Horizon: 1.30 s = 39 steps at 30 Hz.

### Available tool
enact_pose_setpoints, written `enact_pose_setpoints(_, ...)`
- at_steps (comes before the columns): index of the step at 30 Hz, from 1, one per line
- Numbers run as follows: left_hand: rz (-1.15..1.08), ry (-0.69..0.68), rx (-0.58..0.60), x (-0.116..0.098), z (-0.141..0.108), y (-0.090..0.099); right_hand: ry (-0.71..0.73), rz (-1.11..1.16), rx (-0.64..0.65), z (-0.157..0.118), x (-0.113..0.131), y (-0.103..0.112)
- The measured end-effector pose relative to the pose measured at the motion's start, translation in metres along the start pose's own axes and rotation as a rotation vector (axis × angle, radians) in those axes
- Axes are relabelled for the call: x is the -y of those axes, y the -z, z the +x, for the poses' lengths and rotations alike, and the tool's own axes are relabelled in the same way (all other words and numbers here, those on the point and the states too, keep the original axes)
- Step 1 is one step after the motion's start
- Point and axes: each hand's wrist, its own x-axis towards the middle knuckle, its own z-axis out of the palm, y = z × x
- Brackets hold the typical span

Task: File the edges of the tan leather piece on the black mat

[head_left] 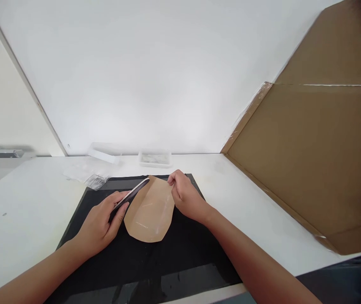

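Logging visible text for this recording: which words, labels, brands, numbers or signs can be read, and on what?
None can be read.
Tan sheet: faint pale streaks, no legible letters.
Clear packet: dark marks too small to read.
Dark held piece: no print visible.

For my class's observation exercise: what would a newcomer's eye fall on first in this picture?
The tan, rounded sheet over the black mat catches the eye first. Next comes the slim dark, pale-edged object in the left hand, beside the sheet's upper left edge. The large brown cardboard panel dominates the picture's right side.
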Motion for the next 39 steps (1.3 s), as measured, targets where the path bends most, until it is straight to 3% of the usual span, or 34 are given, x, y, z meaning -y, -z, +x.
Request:
enact_pose_setpoints(9,-0.018,-0.013,-0.011,0.0,-0.001,0.001,0.213,0.09,0.075,0.005,0.001,0.014)
enact_pose_setpoints(16,-0.189,-0.025,0.092,0.002,-0.001,0.004,-0.077,0.114,-0.066,0.007,-0.007,0.034)
enact_pose_setpoints(20,-0.212,-0.024,0.122,0.004,-0.003,0.001,-0.152,-0.068,-0.048,0.013,-0.023,0.052)
enact_pose_setpoints(24,-0.198,-0.017,0.115,0.005,-0.003,0.001,-0.22,-0.279,0.002,0.017,-0.055,0.064)
enact_pose_setpoints(31,-0.189,0.017,0.08,0.011,0.0,-0.001,-0.363,-0.498,0.104,0.015,-0.109,0.067)
enact_pose_setpoints(39,-0.204,0.006,0.113,0.002,0.0,0.001,-0.383,-0.604,0.116,0.014,-0.118,0.063)
